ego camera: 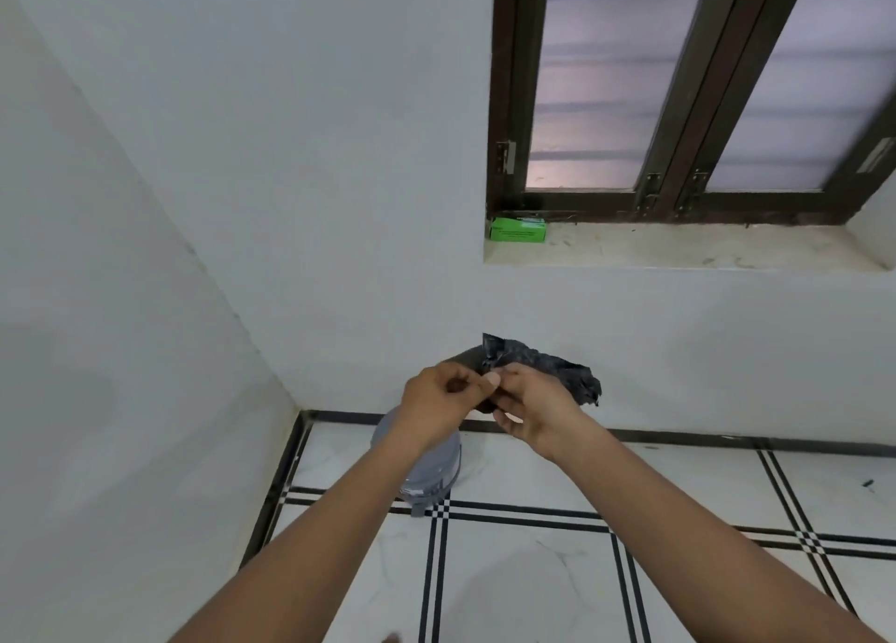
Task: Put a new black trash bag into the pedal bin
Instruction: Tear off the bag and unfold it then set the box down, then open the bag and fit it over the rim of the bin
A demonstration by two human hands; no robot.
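My two bare forearms reach out over the white floor [533, 579] with its black crossing lines, and my left hand [439, 400] and right hand [531, 407] meet just above the pedal bin [431, 477], both pinching the black trash bag [543, 368], a crumpled, glossy, still-folded wad that sticks out past my right fingers, up and away from the bin. The grey pedal bin stands on the floor beneath my left wrist, close to the room's corner. Beyond the bin, up on the window ledge [679, 249], a small green box [517, 230] sits in the ledge's left corner.
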